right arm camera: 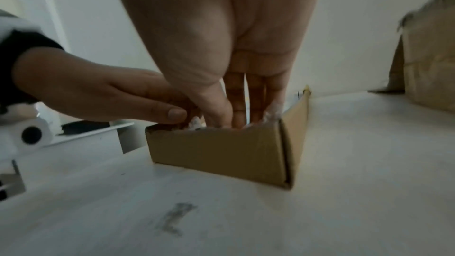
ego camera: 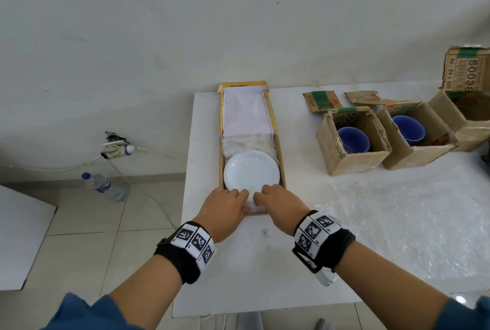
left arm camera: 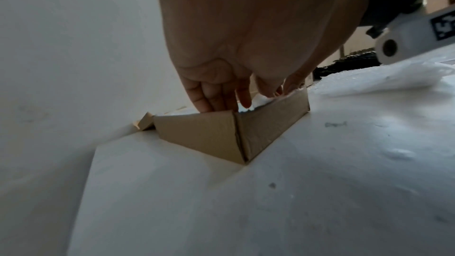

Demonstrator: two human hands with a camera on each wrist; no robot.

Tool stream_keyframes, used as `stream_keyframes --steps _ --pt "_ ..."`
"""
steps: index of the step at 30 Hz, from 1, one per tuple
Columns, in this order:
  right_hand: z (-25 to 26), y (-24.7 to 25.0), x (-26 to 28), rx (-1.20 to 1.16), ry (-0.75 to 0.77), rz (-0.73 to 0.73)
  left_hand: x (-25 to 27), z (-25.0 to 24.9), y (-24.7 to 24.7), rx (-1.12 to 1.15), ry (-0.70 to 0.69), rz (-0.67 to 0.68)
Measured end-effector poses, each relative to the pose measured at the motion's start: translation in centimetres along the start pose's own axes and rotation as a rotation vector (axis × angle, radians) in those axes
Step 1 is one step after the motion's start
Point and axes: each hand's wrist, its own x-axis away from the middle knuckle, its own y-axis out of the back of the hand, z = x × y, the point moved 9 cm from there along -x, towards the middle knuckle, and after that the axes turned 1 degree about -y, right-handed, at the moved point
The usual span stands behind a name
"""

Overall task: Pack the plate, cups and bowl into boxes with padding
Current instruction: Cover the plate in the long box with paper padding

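Plate [ego camera: 252, 170] lies in the flat box [ego camera: 281, 160] on the bench [ego camera: 344, 210]; my left hand [ego camera: 225, 207] and right hand [ego camera: 281, 202] pinch the padding [ego camera: 252, 206] at the near edge. Best fold gently, evenly over the plate.

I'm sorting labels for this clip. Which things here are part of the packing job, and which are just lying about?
Part of the job:
- white plate in the flat box
- padding under it
- left hand and right hand at the box's near end
- two blue cups in cardboard boxes

Lying about:
- water bottle on the floor
- wall socket
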Motion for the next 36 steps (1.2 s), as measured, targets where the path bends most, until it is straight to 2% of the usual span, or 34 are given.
stream_keyframes --steps 3,5,8,10,12,14,15,17,20,22,25,28,31,33,36 --pt "-0.8 0.3 0.3 -0.004 0.041 0.010 0.2 0.0 -0.8 -0.055 -0.081 0.064" --pt "-1.1 0.5 0.1 0.114 0.059 -0.015 0.5 0.1 -1.4 -0.056 -0.118 0.063" --pt "-0.9 0.2 0.0 0.124 0.093 -0.011 0.2 0.0 -1.3 -0.086 -0.147 0.068" --pt "-0.9 -0.1 0.0 0.115 0.093 -0.027 0.0 0.4 -1.6 -0.100 -0.098 0.112" --pt "-0.7 0.3 -0.1 0.152 0.103 -0.072 -0.2 0.6 -1.2 -0.107 -0.060 0.080" --pt "-0.4 0.4 -0.2 0.153 0.105 -0.006 -0.4 0.3 -0.8 -0.075 -0.011 0.075" --pt "-0.8 0.4 -0.1 0.143 0.092 0.007 -0.5 0.6 -0.9 -0.048 0.050 0.128" --pt "-1.8 1.8 1.0 0.019 0.088 -0.075 -1.0 1.0 -0.7 -0.032 0.177 0.204" --pt "-5.4 5.4 4.5 -0.313 0.052 -0.319 -2.1 0.4 1.0 -0.040 0.316 0.132" --pt "-9.5 6.9 7.4 -0.485 -0.032 -0.370 -3.3 -1.0 2.0 0.103 0.374 0.045" --pt "-17.4 7.0 11.6 -0.551 -0.266 -0.285 -6.2 -5.4 2.5 0.394 0.385 0.012" --pt "-25.2 5.2 15.9 -0.471 -0.500 -0.212 -9.7 -10.9 1.2 0.529 0.406 0.115" --pt "-30.3 2.5 19.0 -0.454 -0.658 -0.157 -12.1 -15.0 -1.1 0.559 0.492 0.259" --pt "-31.9 1.0 19.9 -0.477 -0.703 -0.107 -13.0 -16.9 -2.5 0.520 0.543 0.351" --pt "-32.6 -0.5 20.0 -0.469 -0.663 -0.043 -13.2 -18.0 -4.1 0.492 0.679 0.391"
